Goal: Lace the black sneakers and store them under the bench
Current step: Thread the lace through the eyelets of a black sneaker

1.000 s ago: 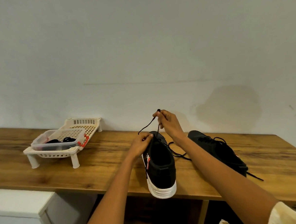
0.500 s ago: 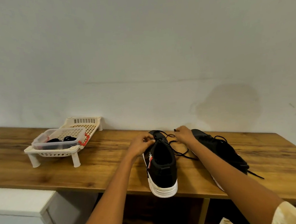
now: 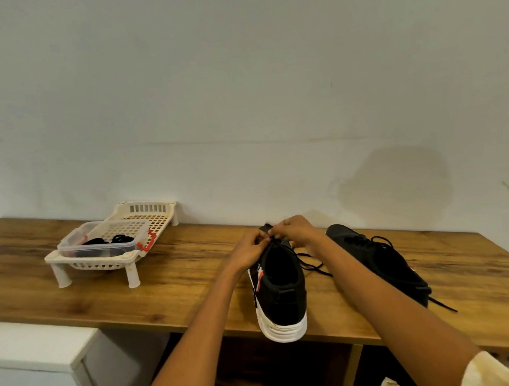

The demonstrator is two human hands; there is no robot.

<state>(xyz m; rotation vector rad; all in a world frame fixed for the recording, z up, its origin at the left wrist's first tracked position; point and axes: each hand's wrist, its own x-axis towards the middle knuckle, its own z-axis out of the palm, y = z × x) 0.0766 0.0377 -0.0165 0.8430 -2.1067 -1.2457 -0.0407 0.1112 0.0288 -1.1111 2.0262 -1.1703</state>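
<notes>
Head view: left hand and right hand fingers pinch lace over near sneaker; risk: lace end slipping, missing eyelet, heel overhanging worktop edge tipping.

Your bench is wood-grain, smooth with a low sheen. The near sneaker is matt black cloth on a ribbed white rubbery sole; the rack and tub are plastic, cream and clear.
</notes>
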